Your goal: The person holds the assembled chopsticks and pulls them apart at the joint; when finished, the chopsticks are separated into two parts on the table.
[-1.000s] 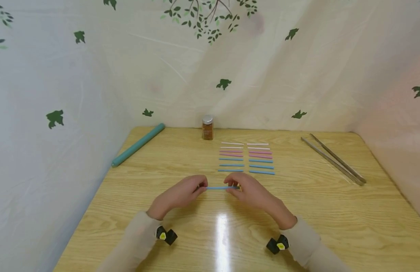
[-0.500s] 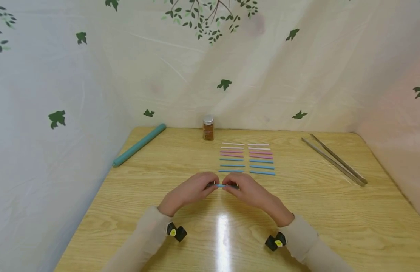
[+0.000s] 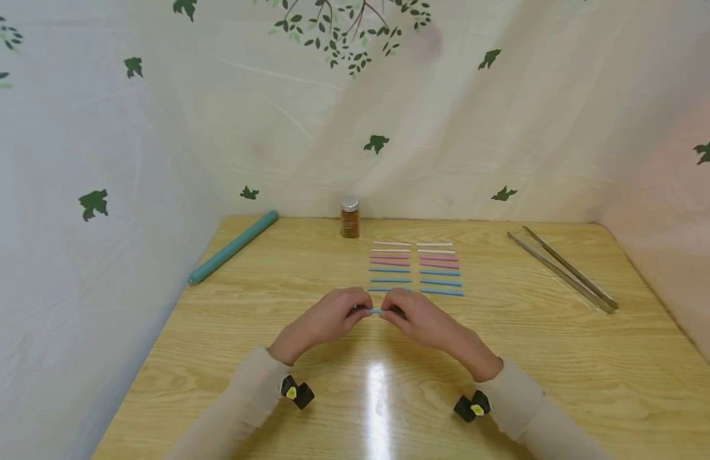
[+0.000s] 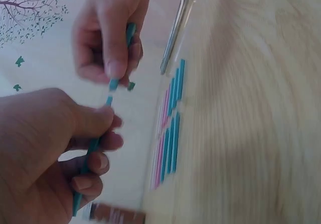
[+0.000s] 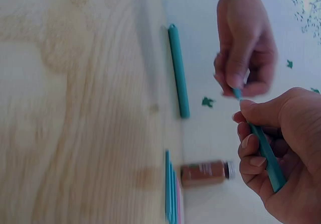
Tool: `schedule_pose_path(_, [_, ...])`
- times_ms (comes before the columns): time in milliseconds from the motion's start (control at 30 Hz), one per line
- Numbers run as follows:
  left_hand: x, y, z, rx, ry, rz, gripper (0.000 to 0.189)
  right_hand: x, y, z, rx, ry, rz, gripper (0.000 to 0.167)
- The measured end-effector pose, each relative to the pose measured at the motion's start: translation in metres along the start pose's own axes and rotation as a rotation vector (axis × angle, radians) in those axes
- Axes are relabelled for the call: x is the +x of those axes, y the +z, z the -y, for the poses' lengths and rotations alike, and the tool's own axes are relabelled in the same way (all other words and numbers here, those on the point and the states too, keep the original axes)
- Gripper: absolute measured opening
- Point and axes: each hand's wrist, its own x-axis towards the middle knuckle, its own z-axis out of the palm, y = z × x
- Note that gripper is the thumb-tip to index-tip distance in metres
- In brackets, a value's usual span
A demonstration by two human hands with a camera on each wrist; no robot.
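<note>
Close together over the middle of the table, my left hand (image 3: 326,317) and right hand (image 3: 422,317) pinch a thin blue stick (image 3: 376,311) between thumbs and fingers. In the left wrist view, one length of the blue stick (image 4: 77,199) runs back under my left fingers. The right wrist view shows another length (image 5: 271,168) lying along my right palm. A small pale break in the colour appears between the thumbs; whether the stick is snapped there I cannot tell. Just beyond the hands, blue sticks (image 3: 441,282), pink sticks (image 3: 439,258) and white sticks (image 3: 435,244) lie in two columns.
A jar with a silver lid (image 3: 350,217) stands at the back of the wooden table (image 3: 562,383). A green rod (image 3: 234,248) lies at the left edge. Long metal tongs (image 3: 564,271) rest on the right, and a leaf-patterned cloth (image 3: 309,115) surrounds the back.
My left hand has moved right along the blue stick, close to the right hand. Over the last half second both hands have stayed nearly in place.
</note>
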Motion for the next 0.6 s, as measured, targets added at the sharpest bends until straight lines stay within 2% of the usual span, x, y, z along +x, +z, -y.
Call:
schedule_pose_path(133, [-0.012, -0.009, 0.015, 0.037, -0.080, -0.088, 0.011, -0.014, -0.015, -0.011, 0.012, 0.078, -0.037, 0.007])
schedule_pose_path(200, [-0.016, -0.013, 0.022, 0.033, -0.112, -0.108, 0.010, -0.021, -0.023, -0.019, 0.023, 0.115, -0.075, 0.007])
schedule_pose_path(300, [-0.017, -0.012, 0.027, 0.037, -0.121, -0.068, 0.010, -0.031, -0.031, -0.028, 0.010, 0.130, -0.117, 0.007])
schedule_pose_path(433, [-0.014, -0.002, 0.027, 0.044, -0.118, -0.021, 0.013, -0.039, -0.033, -0.037, -0.016, 0.126, -0.133, 0.009])
schedule_pose_path(600, [-0.003, 0.016, 0.024, 0.051, -0.119, -0.031, 0.017, -0.049, -0.032, -0.050, -0.019, 0.164, -0.126, 0.018])
